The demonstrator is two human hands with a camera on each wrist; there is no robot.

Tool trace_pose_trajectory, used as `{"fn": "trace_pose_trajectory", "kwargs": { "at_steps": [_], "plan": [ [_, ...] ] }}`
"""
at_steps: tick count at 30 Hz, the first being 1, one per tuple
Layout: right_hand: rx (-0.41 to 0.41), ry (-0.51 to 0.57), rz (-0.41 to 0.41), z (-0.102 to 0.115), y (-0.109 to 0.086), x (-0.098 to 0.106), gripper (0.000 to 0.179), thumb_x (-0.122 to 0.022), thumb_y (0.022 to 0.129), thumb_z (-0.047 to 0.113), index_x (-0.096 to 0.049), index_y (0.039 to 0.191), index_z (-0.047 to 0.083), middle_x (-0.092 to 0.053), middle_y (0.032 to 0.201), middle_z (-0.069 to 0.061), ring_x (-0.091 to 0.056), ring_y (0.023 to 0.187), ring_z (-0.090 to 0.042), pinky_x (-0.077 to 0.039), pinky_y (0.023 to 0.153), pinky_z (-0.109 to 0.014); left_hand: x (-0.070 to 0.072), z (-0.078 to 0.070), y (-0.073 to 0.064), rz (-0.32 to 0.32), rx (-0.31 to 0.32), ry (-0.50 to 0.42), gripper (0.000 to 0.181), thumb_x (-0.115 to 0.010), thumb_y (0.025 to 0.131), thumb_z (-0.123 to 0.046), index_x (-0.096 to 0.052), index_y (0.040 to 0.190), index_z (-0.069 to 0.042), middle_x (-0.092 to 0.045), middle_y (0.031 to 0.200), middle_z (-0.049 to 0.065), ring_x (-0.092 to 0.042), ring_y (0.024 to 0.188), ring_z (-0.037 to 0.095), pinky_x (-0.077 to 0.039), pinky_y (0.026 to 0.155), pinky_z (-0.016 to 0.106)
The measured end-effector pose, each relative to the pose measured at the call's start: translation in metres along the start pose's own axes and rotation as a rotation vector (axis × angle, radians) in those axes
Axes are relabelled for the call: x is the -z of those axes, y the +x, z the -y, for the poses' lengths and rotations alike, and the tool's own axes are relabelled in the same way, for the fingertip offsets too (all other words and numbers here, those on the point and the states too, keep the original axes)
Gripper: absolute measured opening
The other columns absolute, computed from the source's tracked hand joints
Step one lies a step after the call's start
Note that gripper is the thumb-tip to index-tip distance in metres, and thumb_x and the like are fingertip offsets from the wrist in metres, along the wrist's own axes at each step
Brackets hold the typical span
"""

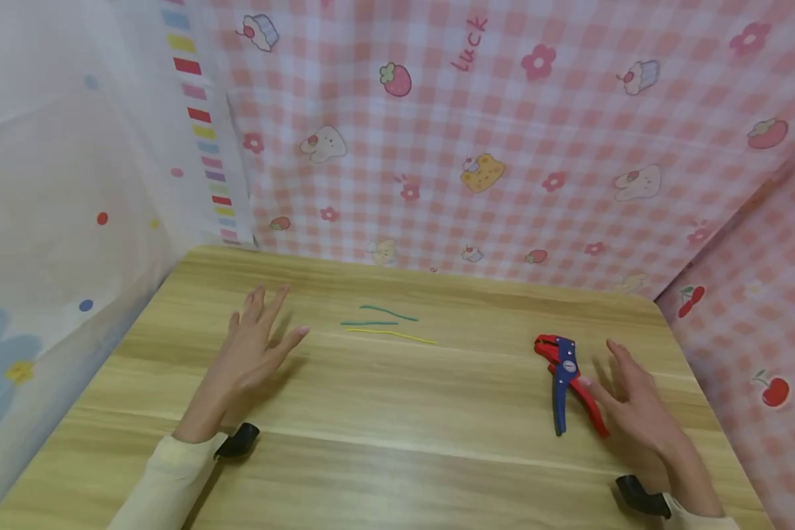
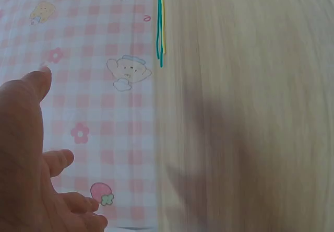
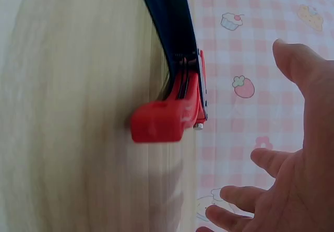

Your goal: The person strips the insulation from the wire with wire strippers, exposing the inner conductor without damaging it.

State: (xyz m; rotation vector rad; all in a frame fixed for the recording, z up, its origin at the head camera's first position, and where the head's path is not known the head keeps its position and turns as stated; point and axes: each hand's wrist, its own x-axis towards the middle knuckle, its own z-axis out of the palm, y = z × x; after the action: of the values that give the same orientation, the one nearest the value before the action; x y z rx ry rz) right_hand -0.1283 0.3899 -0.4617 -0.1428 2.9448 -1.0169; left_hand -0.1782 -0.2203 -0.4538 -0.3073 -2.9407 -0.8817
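My left hand (image 1: 255, 350) hovers at the left of the table, its fingers spread and holding nothing. To its right lie two short green wires (image 1: 371, 323) and a longer yellow wire (image 1: 392, 334), roughly side by side. The left wrist view shows these wires beyond the hand (image 2: 21, 148). At the right, a wire stripper (image 1: 567, 366) with one red and one blue handle lies on the table, handles toward me. My right hand (image 1: 639, 412) is beside it with fingers extended, thumb close to the red handle; whether they touch I cannot tell.
The wooden table (image 1: 404, 456) ends at a pink checked cloth (image 1: 430, 147) hanging behind it. More checked cloth hangs on the right, and a white patterned cloth (image 1: 73, 184) on the left. Black wrist mounts (image 1: 238, 442) sit on both forearms.
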Motion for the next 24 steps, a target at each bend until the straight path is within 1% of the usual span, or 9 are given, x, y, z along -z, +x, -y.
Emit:
{"fn": "trace_pose_trajectory", "kwargs": {
  "at_steps": [4,6,8,11,14,17,21,24],
  "plan": [
    [0.005,0.043,0.028,0.005,0.003,0.002,0.09,-0.061,0.103,0.041,-0.004,0.165,0.009,-0.008,0.166,-0.035,-0.008,0.151,-0.061,-0.013,0.111,-0.081,-0.004,-0.003,0.004,-0.009,-0.007,-0.019,0.084,-0.05,0.102,-0.061,-0.015,0.166,-0.02,-0.003,0.17,0.028,-0.005,0.158,0.048,-0.007,0.119,0.075],
    [-0.001,0.051,0.039,0.007,0.003,0.004,0.091,-0.061,0.103,0.041,-0.003,0.166,0.01,-0.009,0.166,-0.035,-0.011,0.15,-0.061,-0.017,0.109,-0.081,-0.007,-0.006,0.007,-0.01,-0.016,-0.03,0.084,-0.05,0.102,-0.061,-0.016,0.166,-0.019,-0.005,0.169,0.028,-0.009,0.157,0.048,-0.009,0.12,0.074],
    [-0.022,0.049,0.059,0.007,0.002,0.006,0.092,-0.06,0.103,0.043,-0.001,0.166,0.01,-0.008,0.166,-0.035,-0.012,0.149,-0.062,-0.02,0.108,-0.081,-0.01,-0.008,0.009,-0.005,-0.023,-0.039,0.083,-0.049,0.102,-0.062,-0.017,0.165,-0.019,-0.006,0.169,0.029,-0.012,0.157,0.048,-0.01,0.121,0.072],
    [-0.07,0.03,0.08,0.005,-0.003,0.005,0.094,-0.059,0.102,0.047,-0.001,0.165,0.01,-0.009,0.165,-0.037,-0.017,0.147,-0.064,-0.024,0.106,-0.081,-0.014,-0.013,0.012,0.005,-0.032,-0.045,0.083,-0.049,0.102,-0.062,-0.017,0.165,-0.019,-0.008,0.169,0.029,-0.017,0.154,0.052,-0.012,0.121,0.071],
    [-0.115,0.011,0.085,0.003,-0.007,0.0,0.095,-0.059,0.101,0.052,-0.003,0.165,0.008,-0.016,0.162,-0.04,-0.023,0.144,-0.065,-0.027,0.107,-0.079,-0.015,-0.016,0.014,0.009,-0.036,-0.039,0.082,-0.048,0.102,-0.063,-0.017,0.166,-0.021,-0.009,0.17,0.027,-0.018,0.153,0.054,-0.013,0.122,0.069],
    [-0.136,0.001,0.083,0.004,-0.008,-0.007,0.096,-0.058,0.1,0.055,-0.006,0.165,0.006,-0.023,0.159,-0.042,-0.03,0.141,-0.064,-0.032,0.106,-0.076,-0.014,-0.017,0.016,0.009,-0.039,-0.033,0.081,-0.047,0.102,-0.063,-0.017,0.166,-0.023,-0.009,0.17,0.025,-0.019,0.152,0.055,-0.014,0.123,0.068],
    [-0.117,-0.001,0.066,0.009,-0.006,-0.013,0.095,-0.06,0.1,0.053,-0.013,0.163,0.001,-0.031,0.154,-0.042,-0.037,0.138,-0.062,-0.036,0.106,-0.073,-0.013,-0.017,0.016,0.014,-0.043,-0.039,0.08,-0.047,0.102,-0.062,-0.016,0.166,-0.023,-0.012,0.17,0.025,-0.021,0.151,0.055,-0.016,0.122,0.07],
    [-0.098,-0.01,0.052,0.013,-0.003,-0.014,0.092,-0.062,0.1,0.051,-0.019,0.161,-0.002,-0.039,0.149,-0.041,-0.042,0.134,-0.06,-0.038,0.105,-0.072,-0.015,-0.018,0.016,0.016,-0.062,-0.06,0.079,-0.047,0.103,-0.06,-0.019,0.165,-0.02,-0.018,0.169,0.024,-0.025,0.152,0.051,-0.02,0.121,0.069]
  ]
}}
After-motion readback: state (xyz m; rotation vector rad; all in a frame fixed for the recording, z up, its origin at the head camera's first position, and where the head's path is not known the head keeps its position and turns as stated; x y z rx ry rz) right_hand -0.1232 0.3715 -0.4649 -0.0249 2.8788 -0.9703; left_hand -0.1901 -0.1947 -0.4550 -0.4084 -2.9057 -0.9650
